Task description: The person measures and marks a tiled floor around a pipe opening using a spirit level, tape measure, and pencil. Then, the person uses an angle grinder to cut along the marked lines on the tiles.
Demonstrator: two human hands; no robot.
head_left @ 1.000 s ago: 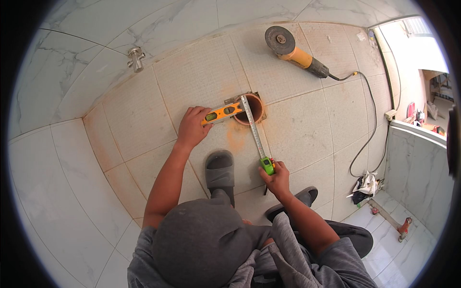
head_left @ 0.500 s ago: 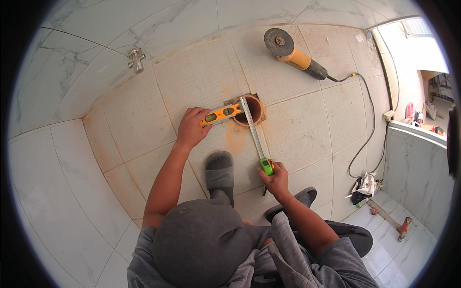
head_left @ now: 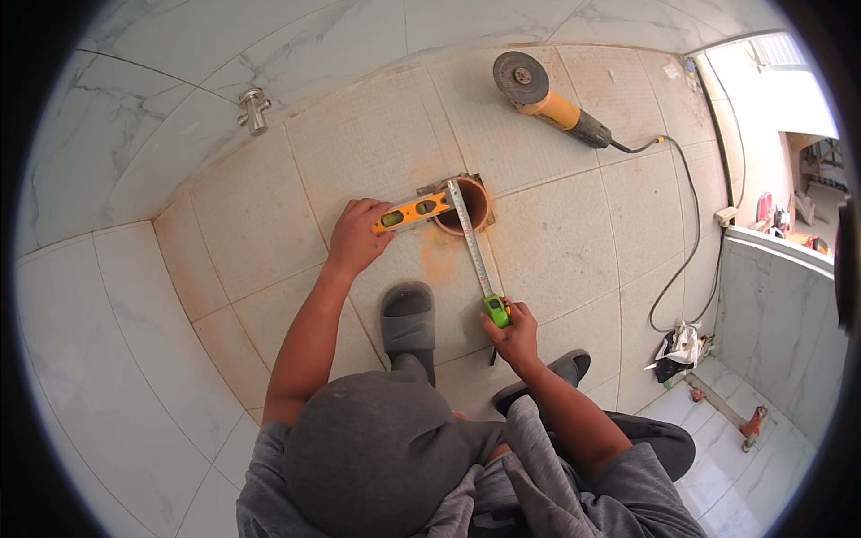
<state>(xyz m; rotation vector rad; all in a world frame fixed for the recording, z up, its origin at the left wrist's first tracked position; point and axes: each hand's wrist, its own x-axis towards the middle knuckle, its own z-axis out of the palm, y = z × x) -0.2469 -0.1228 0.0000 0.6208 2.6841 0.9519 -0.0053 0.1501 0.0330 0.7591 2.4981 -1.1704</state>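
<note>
My left hand [head_left: 357, 235] is closed round the near end of a short yellow spirit level [head_left: 412, 213], whose far end reaches over the rim of a round orange drain pipe [head_left: 484, 215] set in the floor. In my right hand [head_left: 517, 339] I grip a green tape measure [head_left: 496, 310]. Its pulled-out blade [head_left: 476, 257] runs away from me across the pipe opening, passing the tip of the level. The blade's end lies near the pipe's far rim. Broken tile edges surround the pipe. Part of the level is hidden in my left fingers.
An angle grinder [head_left: 558, 106] lies on the floor tiles at the far right, its black cord [head_left: 689, 242] curving toward me. A metal valve [head_left: 255, 111] sticks out of the left wall. Crumpled bags [head_left: 679, 352] lie by a low tiled wall [head_left: 778, 314] on the right.
Almost nothing differs. Both hands, with the level and the tape measure, have shifted very slightly to the left.
</note>
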